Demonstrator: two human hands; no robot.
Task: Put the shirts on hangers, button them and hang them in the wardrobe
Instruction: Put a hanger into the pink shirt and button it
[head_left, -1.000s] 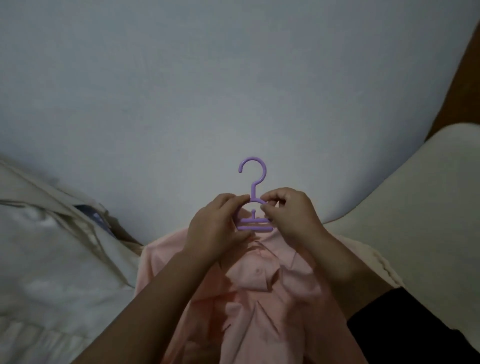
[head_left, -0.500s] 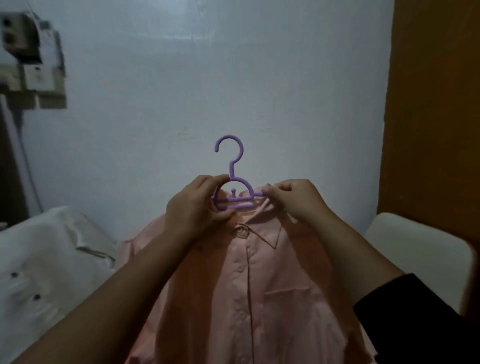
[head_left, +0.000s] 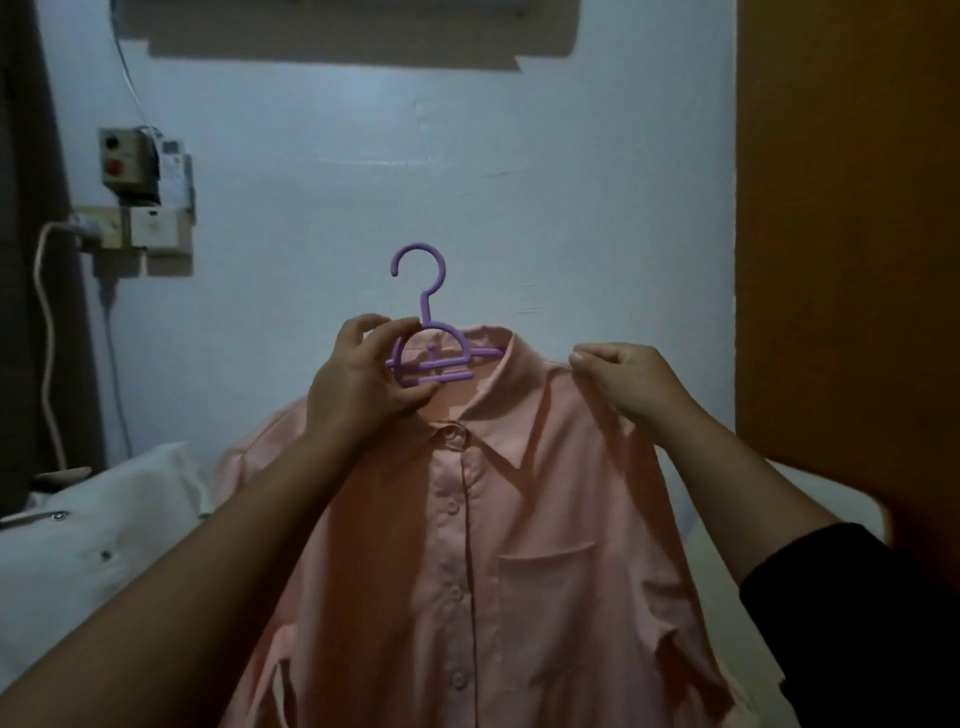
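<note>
A pink buttoned shirt (head_left: 519, 571) hangs upright on a purple plastic hanger (head_left: 431, 332), held up in front of the pale wall. My left hand (head_left: 363, 384) grips the hanger's body just below the hook, at the collar opening. My right hand (head_left: 623, 379) pinches the shirt's fabric at the right shoulder seam. The shirt front shows a row of buttons and a chest pocket; its hem runs out of view below.
White garments (head_left: 93, 545) lie on a surface at the lower left. A switch box and socket with cables (head_left: 140, 192) are fixed to the wall at the left. A brown wooden panel (head_left: 841, 234) fills the right side, with a pale cushion (head_left: 810, 483) below it.
The view has tilted upward and the shirt on the hanger has been lifted upright. My right hand has moved from the hanger's centre out to the shirt's right shoulder.
</note>
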